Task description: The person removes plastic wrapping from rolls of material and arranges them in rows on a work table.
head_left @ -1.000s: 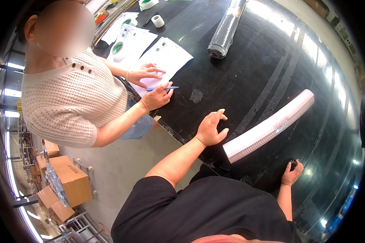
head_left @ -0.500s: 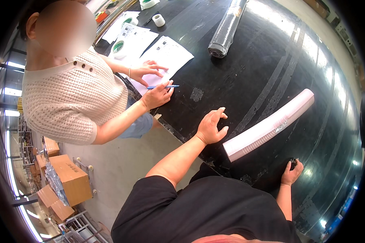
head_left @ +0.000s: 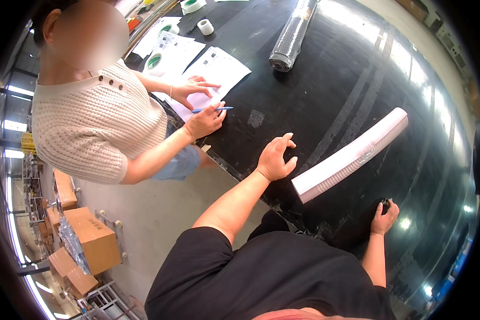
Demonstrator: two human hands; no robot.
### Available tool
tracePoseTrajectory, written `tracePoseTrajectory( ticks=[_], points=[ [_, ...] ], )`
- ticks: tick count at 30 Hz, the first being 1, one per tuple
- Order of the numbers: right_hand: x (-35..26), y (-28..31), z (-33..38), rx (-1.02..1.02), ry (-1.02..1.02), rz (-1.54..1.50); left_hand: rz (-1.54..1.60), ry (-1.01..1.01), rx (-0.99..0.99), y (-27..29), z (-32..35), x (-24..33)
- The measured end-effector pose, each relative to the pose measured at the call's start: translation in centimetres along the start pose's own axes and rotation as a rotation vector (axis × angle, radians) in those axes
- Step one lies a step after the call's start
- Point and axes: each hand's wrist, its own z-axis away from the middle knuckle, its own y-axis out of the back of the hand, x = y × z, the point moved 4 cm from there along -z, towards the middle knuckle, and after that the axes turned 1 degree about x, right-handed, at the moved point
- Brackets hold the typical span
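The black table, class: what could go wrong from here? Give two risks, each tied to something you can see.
The pale pink roll lies with no hand on it; a nudge from the left hand, near its closer end, might set it rolling.
The pen in a co-worker's hand is at the papers, so a jolt to the black table could cause a stray mark.

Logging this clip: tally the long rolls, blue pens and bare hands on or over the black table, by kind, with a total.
Long rolls: 2 (pale pink roll, dark wrapped roll)
Blue pens: 1
Bare hands: 4 (wearer's left hand, right hand; co-worker's pen hand, other hand)
Total: 7
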Motion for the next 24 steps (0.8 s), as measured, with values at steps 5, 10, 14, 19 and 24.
tracePoseTrajectory(
  ticks=[5, 10, 14, 19, 24],
  points=[
    [0.3, -0.2, -0.1, -0.003, -0.010, -0.014, -0.011, 0.003, 0.007, -0.1, 0.1, 0.0],
    [0.4, -0.6, 0.2, 0.021, -0.022, -0.001, 0.008, 0.028, 0.013, -0.5, 0.6, -0.7],
    [-0.4, -0.1, -0.6, 0.031, -0.011, -0.032, 0.065, 0.121, 0.034, -0.5, 0.4, -1.6],
    [-0.6, 2.6, -1.1, -0.238, -0.137, -0.575, 0.465, 0.620, 0.249, 2.1, -0.6, -0.6],
    [-0.1, 10.5, 8.1, 0.089, -0.014, -0.501, 0.614, 0.293, 0.170, 0.3, 0.6, 11.0]
  ],
)
